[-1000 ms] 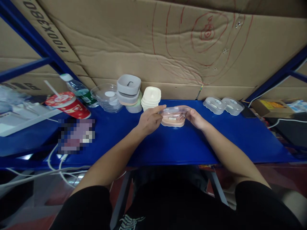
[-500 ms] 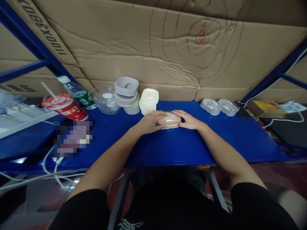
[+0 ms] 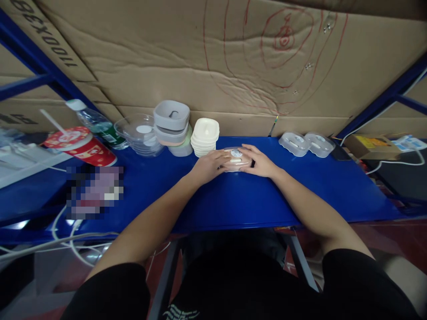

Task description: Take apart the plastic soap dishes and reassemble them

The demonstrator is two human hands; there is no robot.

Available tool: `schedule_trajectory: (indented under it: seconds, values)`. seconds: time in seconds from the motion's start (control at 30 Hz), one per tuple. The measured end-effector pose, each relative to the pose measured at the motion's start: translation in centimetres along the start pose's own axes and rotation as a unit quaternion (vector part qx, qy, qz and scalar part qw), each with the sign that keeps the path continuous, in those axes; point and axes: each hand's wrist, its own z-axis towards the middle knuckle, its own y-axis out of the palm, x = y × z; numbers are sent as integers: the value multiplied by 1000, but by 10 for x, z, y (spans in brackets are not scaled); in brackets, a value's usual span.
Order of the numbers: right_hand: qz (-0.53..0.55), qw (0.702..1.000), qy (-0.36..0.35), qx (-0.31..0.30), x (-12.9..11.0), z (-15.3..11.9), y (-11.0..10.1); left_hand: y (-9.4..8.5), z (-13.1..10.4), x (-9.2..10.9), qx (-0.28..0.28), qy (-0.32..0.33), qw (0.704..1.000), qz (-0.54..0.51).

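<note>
Between my hands is a small pinkish food box (image 3: 236,165) with a clear lid, a round white sticker and a pale tab on top. My left hand (image 3: 208,167) curls around its left side, fingers over the lid's edge. On the opposite side, my right hand (image 3: 263,162) grips it with the thumb low and the fingers on top. The box is at the blue tabletop; whether its base touches cannot be told. Just left of it stands a stack of cream square containers (image 3: 205,133).
Grey square bowls (image 3: 171,116) and clear round bowls (image 3: 138,133) are stacked at back left, near a water bottle (image 3: 100,126) and a red cup (image 3: 88,149). Two lidded clear boxes (image 3: 295,144) lie at right. A cardboard wall (image 3: 150,58) closes the back.
The lid's sticker and tab show more fully, and the fingers have shifted slightly on the box. My view has turned a little; the stacks have not moved on the table.
</note>
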Motion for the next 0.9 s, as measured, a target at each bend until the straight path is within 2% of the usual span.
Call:
schedule_trajectory:
  seconds: [0.3,0.53,0.73,0.9]
  values:
    - [4,1000,20,0,0,0,0,3,0,-3,-12,0,999,-34]
    - [-1,999,32,11,-1,1,-6,-1,4,3,-55,1,998,29]
    - [9,999,16,49,6,0,4,-7,7,18,-90,-56,990,97]
    - [-10,999,-18,25,1,2,6,-10,4,20,-112,-82,989,59]
